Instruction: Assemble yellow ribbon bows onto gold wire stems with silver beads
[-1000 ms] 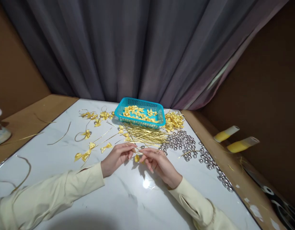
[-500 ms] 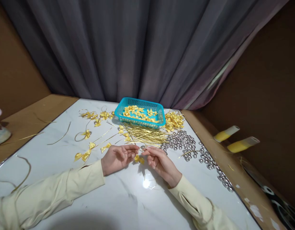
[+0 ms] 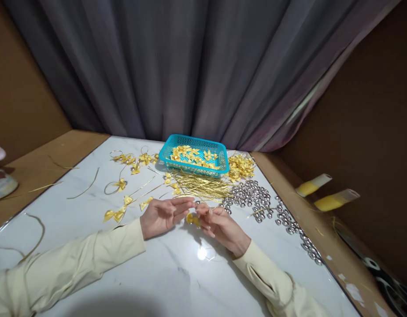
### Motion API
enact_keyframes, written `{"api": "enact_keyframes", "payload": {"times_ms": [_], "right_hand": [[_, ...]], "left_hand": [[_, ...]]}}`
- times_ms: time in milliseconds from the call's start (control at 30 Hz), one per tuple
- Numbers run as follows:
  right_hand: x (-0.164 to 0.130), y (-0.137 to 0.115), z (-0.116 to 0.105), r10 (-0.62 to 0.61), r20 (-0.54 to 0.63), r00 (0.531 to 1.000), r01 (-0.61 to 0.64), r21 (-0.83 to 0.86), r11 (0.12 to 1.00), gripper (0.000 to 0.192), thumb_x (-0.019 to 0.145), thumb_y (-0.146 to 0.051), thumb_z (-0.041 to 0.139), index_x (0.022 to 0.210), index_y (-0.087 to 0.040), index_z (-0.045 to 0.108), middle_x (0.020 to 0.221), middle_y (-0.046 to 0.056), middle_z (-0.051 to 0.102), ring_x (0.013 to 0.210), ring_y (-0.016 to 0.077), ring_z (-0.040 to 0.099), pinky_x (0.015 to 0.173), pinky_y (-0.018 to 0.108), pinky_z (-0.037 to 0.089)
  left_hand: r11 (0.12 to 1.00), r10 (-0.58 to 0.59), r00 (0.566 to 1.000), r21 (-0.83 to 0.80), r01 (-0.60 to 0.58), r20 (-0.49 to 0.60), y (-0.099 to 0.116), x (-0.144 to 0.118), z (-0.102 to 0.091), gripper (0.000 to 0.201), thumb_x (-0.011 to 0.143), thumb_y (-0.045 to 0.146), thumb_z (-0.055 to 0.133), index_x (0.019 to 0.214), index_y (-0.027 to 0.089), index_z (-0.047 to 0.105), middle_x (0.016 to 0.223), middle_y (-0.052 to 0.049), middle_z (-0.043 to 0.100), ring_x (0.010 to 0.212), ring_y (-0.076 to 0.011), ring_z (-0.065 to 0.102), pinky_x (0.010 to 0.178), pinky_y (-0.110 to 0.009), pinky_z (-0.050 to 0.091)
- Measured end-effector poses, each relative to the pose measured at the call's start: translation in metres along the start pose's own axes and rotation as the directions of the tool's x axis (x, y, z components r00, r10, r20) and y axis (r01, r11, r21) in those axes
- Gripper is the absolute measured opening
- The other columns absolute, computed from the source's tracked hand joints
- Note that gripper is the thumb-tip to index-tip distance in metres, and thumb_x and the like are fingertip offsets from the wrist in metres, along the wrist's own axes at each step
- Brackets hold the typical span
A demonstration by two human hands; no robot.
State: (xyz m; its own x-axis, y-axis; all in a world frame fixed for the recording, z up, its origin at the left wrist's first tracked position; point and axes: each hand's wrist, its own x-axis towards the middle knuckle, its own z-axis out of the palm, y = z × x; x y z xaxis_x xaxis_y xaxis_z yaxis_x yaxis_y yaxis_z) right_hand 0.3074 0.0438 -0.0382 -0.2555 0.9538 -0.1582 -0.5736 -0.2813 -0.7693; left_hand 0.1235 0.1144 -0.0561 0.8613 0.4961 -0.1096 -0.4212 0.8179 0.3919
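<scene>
Over the middle of the white table my left hand (image 3: 165, 215) and my right hand (image 3: 225, 229) meet almost tip to tip. Between their fingertips is a small shiny silver bead (image 3: 197, 203), with a yellow ribbon bow (image 3: 192, 219) hanging just below it. My left fingers are stretched long, their tips pressed together at the bead. The right thumb and forefinger pinch close beside it, the other fingers curled loosely. A thin gold strand shows by my right fingertips; the exact grip is too small to make out.
Behind the hands lie gold wire ties (image 3: 205, 185) and a turquoise basket (image 3: 194, 169) of yellow bows. More bows (image 3: 241, 166) are heaped right of it. Silver beads (image 3: 251, 193) spread along the right side. Finished-looking bows with wire loops (image 3: 119, 185) lie left. A grey curtain (image 3: 177, 66) hangs behind.
My right fingers have curled and shifted at the bead, its lower fingers drawing in near the bow. My left hand has barely moved.
</scene>
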Motion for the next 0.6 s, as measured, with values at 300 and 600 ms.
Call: {"api": "enact_keyframes", "payload": {"times_ms": [300,600], "right_hand": [[0.0012,-0.0025,-0.0006,-0.044,-0.008,0.999,0.045,0.038,0.998,0.032,0.064,-0.038,0.077,0.086,-0.016,0.071,0.071,0.001,0.054,0.048,0.004,0.023,0.038,0.017,0.017],[0.003,0.0012,-0.0043,0.087,0.019,0.996,-0.087,-0.015,0.996,0.023,0.066,-0.032,0.075,0.076,-0.014,0.066,0.059,-0.001,0.064,0.033,0.0006,0.028,0.038,0.018,0.013]], "left_hand": [[0.999,0.019,0.998,0.052,-0.016,-0.057,-0.0024,0.0023,0.0004,0.028,0.083,-0.003,0.045,0.102,0.006,0.064,0.097,-0.012,0.07,0.088,-0.0128,0.067,0.084,-0.024,0.049],[0.973,0.004,0.997,0.229,0.013,-0.072,-0.01,0.0056,0.0047,0.022,0.064,0.022,0.08,0.075,0.006,0.069,0.057,0.001,0.049,0.055,-0.0071,0.048,0.058,-0.02,0.04]]}}
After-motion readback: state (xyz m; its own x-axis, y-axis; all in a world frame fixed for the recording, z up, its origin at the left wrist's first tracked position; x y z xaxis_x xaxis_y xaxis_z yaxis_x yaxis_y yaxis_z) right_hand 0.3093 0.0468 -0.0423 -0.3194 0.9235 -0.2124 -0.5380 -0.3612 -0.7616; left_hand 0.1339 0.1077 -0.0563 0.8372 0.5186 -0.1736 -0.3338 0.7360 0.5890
